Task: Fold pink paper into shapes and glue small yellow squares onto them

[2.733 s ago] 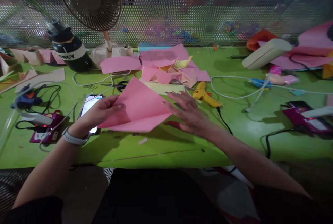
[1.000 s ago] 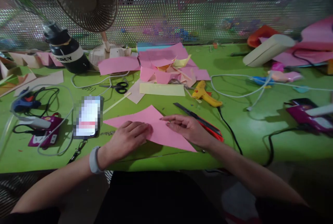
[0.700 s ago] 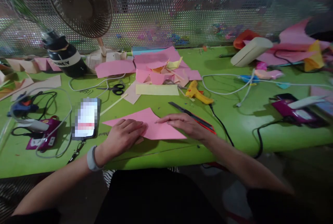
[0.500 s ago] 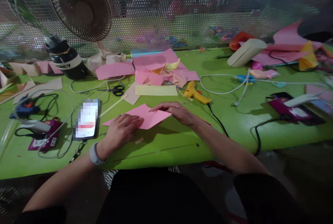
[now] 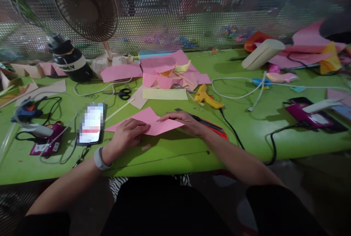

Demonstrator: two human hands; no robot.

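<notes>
A creased sheet of pink paper (image 5: 152,125) is held between my two hands just over the green table (image 5: 170,159). My left hand (image 5: 128,133) is closed on the paper's left part, thumb and fingers near its middle. My right hand (image 5: 185,122) grips the right part, its fingertips on top and the rest of the paper's edge partly covering the palm. Under and beyond my right hand lies a red and black utility knife (image 5: 215,127), partly hidden by the wrist. A small paper scrap (image 5: 146,147) rests in front of the paper.
Behind are a yellow glue gun (image 5: 207,97), black-handled scissors (image 5: 124,93) and a pile of cut pink paper (image 5: 167,64). On the left lie a phone (image 5: 91,124) and a purple power strip (image 5: 52,142); a fan (image 5: 85,9) stands behind. Another purple power strip (image 5: 309,115) is at right, among cables.
My hands have shifted slightly, with the pink paper opened a little wider between them. More of the red and black knife shows beside my right wrist.
</notes>
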